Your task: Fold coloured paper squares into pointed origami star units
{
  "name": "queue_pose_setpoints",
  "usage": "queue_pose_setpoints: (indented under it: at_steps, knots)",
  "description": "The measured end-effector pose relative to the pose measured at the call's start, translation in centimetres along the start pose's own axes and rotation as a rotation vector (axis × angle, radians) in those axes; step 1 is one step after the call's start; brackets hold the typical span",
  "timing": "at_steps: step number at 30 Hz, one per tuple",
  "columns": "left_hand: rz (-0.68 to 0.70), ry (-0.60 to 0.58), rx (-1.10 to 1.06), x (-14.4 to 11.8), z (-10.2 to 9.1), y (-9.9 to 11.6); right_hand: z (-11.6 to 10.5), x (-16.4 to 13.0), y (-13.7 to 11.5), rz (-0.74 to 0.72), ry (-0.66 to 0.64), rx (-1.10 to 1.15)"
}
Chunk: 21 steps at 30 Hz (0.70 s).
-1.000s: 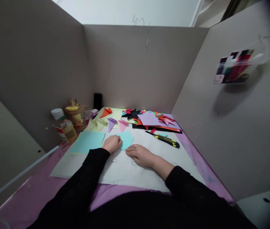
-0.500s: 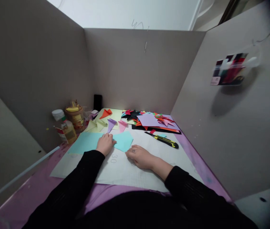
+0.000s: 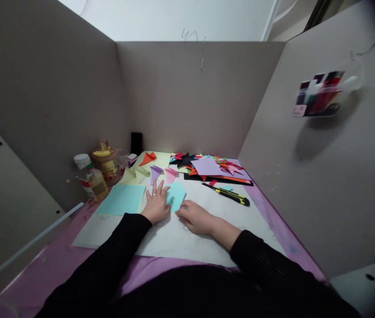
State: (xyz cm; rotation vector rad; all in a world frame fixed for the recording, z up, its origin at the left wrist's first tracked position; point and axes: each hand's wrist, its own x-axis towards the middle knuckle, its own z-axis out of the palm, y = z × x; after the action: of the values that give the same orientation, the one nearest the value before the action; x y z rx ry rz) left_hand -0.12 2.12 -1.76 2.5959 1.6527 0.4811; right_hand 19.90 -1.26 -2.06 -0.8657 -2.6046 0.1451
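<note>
A folded turquoise paper with a pointed right side lies flat on the white sheet between my hands. My left hand, fingers spread, rests on its left part and hides some of it. On its lower right corner, the curled fingers of my right hand pinch together. Left of my left hand lies a square turquoise sheet with a pale yellow edge showing beneath it. Just beyond the hands are a folded purple paper and a folded pink paper.
A black and yellow utility knife lies to the right. Behind it are paper stars and a lilac sheet. A glue bottle and a brown tub stand at the left. Grey panels enclose the table.
My left hand has shifted right from the square sheet's edge onto the folded paper, and its fingers have spread. My right hand stays at the paper's lower corner.
</note>
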Motion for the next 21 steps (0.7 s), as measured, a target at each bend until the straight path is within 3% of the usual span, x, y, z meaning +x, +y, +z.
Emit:
queue_pose_setpoints:
  at_steps: [4,9,15,18,21]
  knots:
    - [-0.169,-0.043,0.037,0.3,-0.2,-1.4,0.0,-0.1,0.0,0.005,0.0,0.022]
    - [-0.235,-0.061,0.076,0.3,-0.3,-1.9,-0.2,-0.1,-0.1,-0.042,-0.032,0.077]
    - [-0.295,0.15,0.053,0.5,-1.4,-2.4,-0.9,0.2,-0.8,-0.062,-0.113,0.046]
    - [-0.094,0.196,-0.066,0.5,-1.9,-2.3,-0.8,0.3,-0.8,-0.076,-0.109,0.026]
    - [0.253,-0.036,-0.185,0.2,-1.7,-1.7,-0.5,0.3,-0.5,-0.076,-0.085,0.033]
